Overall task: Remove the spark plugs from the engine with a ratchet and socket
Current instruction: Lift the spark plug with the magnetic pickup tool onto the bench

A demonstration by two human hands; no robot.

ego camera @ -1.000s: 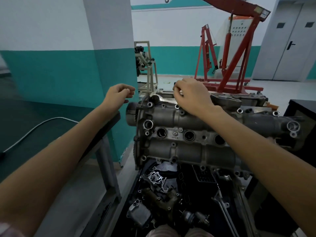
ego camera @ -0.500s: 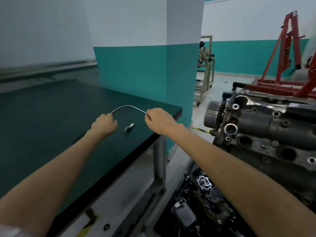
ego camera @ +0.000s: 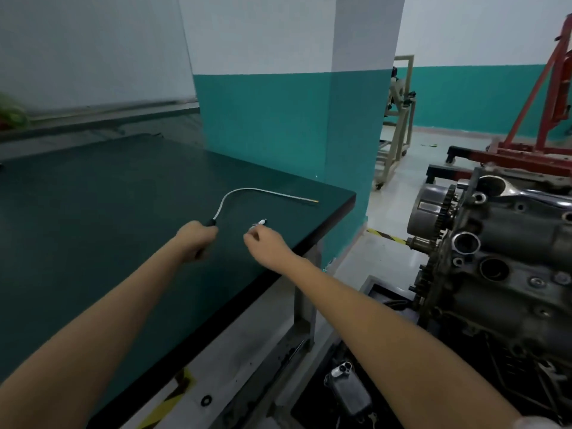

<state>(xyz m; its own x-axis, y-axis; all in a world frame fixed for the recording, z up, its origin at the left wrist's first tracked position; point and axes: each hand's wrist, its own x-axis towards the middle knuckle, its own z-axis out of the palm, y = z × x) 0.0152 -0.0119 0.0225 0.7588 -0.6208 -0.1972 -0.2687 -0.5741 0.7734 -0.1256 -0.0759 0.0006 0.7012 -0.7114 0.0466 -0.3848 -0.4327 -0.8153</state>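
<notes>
Pinching the spark plug (ego camera: 259, 223) between my right hand's (ego camera: 266, 239) curled fingertips, I have it low over the dark green workbench (ego camera: 93, 212). My left hand (ego camera: 195, 238) is wrapped round the black handle of the flexible pickup tool (ego camera: 247, 193). Risk, I judge: a loose pinch lets the plug roll toward the bench edge; the engine (ego camera: 501, 258) sits well apart.
</notes>
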